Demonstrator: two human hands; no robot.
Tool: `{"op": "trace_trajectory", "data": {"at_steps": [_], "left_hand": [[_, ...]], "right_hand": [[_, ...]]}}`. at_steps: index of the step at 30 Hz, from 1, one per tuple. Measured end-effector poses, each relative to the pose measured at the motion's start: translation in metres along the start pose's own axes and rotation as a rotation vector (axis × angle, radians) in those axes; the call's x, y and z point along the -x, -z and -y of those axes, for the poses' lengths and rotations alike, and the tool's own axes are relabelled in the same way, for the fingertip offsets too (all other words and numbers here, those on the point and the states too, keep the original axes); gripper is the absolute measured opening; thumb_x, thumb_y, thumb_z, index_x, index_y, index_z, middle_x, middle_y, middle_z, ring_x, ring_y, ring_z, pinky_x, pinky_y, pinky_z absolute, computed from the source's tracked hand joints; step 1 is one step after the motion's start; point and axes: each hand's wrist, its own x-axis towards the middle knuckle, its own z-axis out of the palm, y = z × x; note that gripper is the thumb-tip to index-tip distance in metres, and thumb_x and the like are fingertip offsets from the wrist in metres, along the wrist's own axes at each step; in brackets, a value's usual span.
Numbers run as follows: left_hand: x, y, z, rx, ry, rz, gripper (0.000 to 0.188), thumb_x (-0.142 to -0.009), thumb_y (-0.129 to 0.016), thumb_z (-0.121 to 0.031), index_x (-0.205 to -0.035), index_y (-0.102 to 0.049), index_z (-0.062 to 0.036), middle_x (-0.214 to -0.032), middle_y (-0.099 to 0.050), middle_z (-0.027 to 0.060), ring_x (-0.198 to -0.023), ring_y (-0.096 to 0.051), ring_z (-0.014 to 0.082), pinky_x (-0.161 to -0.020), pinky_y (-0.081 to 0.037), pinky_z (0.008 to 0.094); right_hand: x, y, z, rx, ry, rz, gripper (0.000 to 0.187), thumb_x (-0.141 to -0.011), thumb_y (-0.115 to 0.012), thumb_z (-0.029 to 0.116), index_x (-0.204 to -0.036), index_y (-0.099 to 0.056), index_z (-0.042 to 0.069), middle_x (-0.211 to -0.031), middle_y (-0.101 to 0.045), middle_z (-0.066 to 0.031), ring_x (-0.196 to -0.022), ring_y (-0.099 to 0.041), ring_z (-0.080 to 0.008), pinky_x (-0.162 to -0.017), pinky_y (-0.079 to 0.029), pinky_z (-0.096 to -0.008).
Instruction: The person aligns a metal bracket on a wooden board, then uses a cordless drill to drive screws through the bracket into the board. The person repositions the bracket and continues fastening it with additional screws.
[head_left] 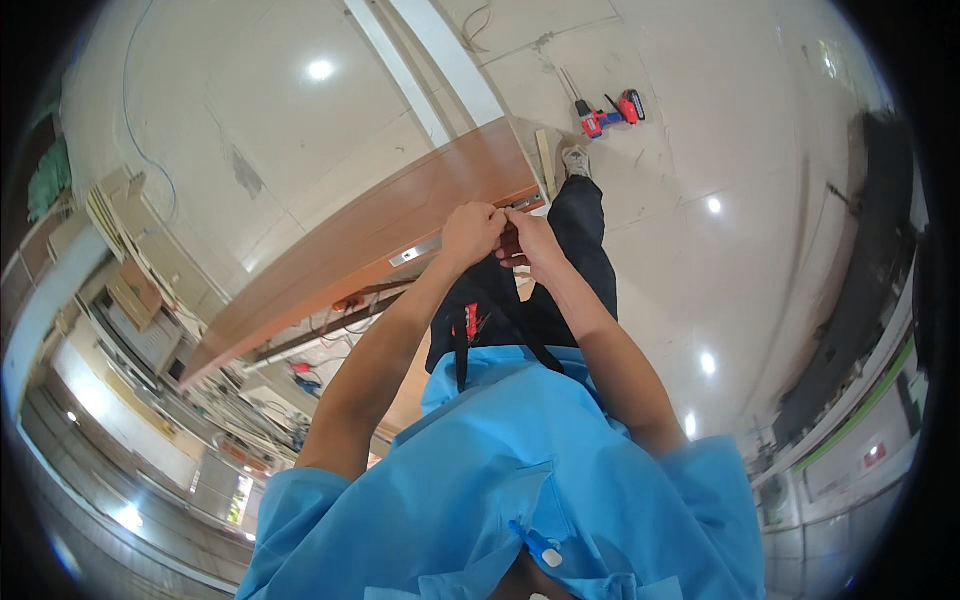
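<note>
A long brown wooden door panel [360, 240] stands on its edge in front of me, running from lower left to upper right. My left hand [470, 232] and my right hand [530, 243] meet at its top edge near the far end, fingers pinched together on something small that I cannot make out, next to a metal hinge plate [527, 202]. A second metal plate [414, 255] is set into the edge further left. My dark trouser leg and grey shoe [575, 160] stand beside the panel's end.
A red cordless drill [612, 112] and a screwdriver [570, 85] lie on the glossy tiled floor beyond the panel. A white strip [440, 60] lies on the floor. Stacked boards and clutter [130, 290] fill the left side. A dark bench [870, 270] runs along the right.
</note>
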Motion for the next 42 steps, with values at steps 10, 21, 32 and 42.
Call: {"op": "trace_trajectory", "data": {"at_steps": [10,21,32,42], "left_hand": [[0.001,0.016,0.018,0.175,-0.054,0.143,0.03,-0.088,-0.049,-0.019,-0.081,-0.07,0.0019,-0.089,-0.072,0.022,-0.085,-0.069,0.039,-0.077,-0.054,0.0465],[0.016,0.045,-0.014,-0.107,-0.007,-0.154,0.042,-0.094,-0.051,-0.036,-0.085,-0.076,-0.0038,-0.08,-0.074,0.017,-0.078,-0.073,0.0345,-0.078,-0.056,0.0427],[-0.021,0.046,-0.023,-0.103,0.229,0.263,0.054,-0.09,-0.064,-0.051,-0.078,-0.078,-0.0002,-0.066,-0.072,0.0123,-0.065,-0.072,0.0243,-0.065,-0.056,0.0363],[-0.007,0.056,-0.082,0.098,0.448,0.173,0.039,-0.086,-0.077,-0.028,-0.065,-0.068,0.0042,-0.058,-0.062,0.0105,-0.047,-0.059,0.0167,-0.047,-0.045,0.0301]], "right_hand": [[-0.025,-0.014,0.015,0.581,0.125,-0.219,0.05,-0.093,-0.062,0.042,-0.081,-0.074,-0.006,-0.072,-0.073,-0.0186,-0.062,-0.074,-0.0278,-0.057,-0.061,-0.0364],[-0.014,-0.04,-0.01,-0.183,-0.014,-0.203,0.028,-0.095,-0.064,0.025,-0.081,-0.067,0.001,-0.064,-0.065,-0.0072,-0.05,-0.061,-0.0164,-0.044,-0.049,-0.0323],[-0.008,-0.094,-0.023,-1.351,0.073,-0.142,0.02,-0.102,-0.059,0.022,-0.089,-0.065,0.009,-0.07,-0.058,0.0025,-0.06,-0.052,-0.0091,-0.058,-0.04,-0.0275],[-0.006,-0.103,-0.02,-1.338,0.248,-0.135,0.021,-0.102,-0.052,0.015,-0.085,-0.062,0.008,-0.069,-0.058,0.0006,-0.056,-0.052,-0.0102,-0.051,-0.038,-0.0269]]}}
